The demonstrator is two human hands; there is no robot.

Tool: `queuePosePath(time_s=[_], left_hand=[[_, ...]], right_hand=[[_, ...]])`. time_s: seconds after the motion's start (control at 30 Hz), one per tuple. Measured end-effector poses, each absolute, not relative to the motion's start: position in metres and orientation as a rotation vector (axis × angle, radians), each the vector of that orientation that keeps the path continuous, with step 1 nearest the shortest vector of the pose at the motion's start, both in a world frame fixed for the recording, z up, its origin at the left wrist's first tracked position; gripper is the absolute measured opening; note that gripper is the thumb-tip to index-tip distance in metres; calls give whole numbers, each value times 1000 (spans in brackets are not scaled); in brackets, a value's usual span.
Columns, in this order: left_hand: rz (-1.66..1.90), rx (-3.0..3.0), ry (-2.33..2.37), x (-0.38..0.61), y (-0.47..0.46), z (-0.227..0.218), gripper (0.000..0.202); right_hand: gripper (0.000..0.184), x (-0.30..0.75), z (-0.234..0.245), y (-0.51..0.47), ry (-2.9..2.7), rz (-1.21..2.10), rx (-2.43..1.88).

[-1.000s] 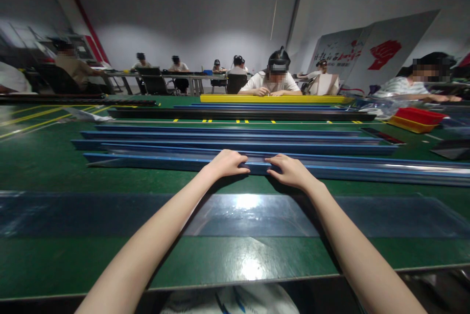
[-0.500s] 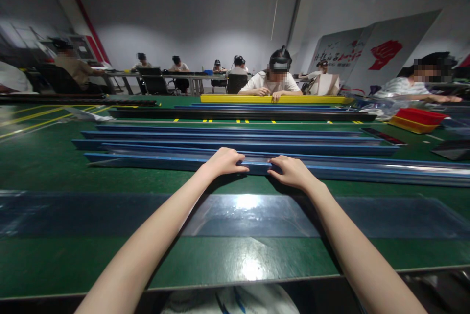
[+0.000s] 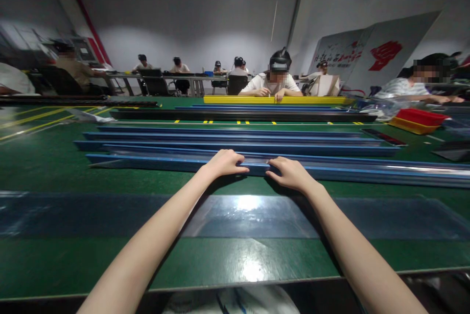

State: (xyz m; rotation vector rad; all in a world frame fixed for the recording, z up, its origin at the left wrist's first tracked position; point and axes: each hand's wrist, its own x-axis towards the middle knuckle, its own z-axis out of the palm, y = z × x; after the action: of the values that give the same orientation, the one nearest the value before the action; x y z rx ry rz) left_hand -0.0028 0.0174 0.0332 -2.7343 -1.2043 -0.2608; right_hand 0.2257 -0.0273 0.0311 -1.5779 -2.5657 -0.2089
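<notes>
A long blue channel strip lies crosswise on the green table in front of me. My left hand grips its near wall close to the middle, thumb on the front face and fingers over the top edge. A short way to the right, my right hand holds the same wall in a similar grip. A bare stretch of the strip shows between the two thumbs. Nearer to me, under my forearms, a clear plastic sheet lies flat and reflects the ceiling light.
Behind the strip lie more blue channels, then a black strip. Across the table a person works at a yellow strip. A red and yellow bin and a dark phone-like slab are at the right.
Both hands keep their hold on the blue channel strip, in nearly the same place. The yellow strip's left end has shifted slightly right.
</notes>
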Motion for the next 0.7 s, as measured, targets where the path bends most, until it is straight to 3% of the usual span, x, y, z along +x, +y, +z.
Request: queuePosePath(time_s=[0.7], left_hand=[[-393, -2798, -1162, -7, 19, 32, 38]], right_hand=[[33, 224, 26, -24, -2549, -216, -1474]])
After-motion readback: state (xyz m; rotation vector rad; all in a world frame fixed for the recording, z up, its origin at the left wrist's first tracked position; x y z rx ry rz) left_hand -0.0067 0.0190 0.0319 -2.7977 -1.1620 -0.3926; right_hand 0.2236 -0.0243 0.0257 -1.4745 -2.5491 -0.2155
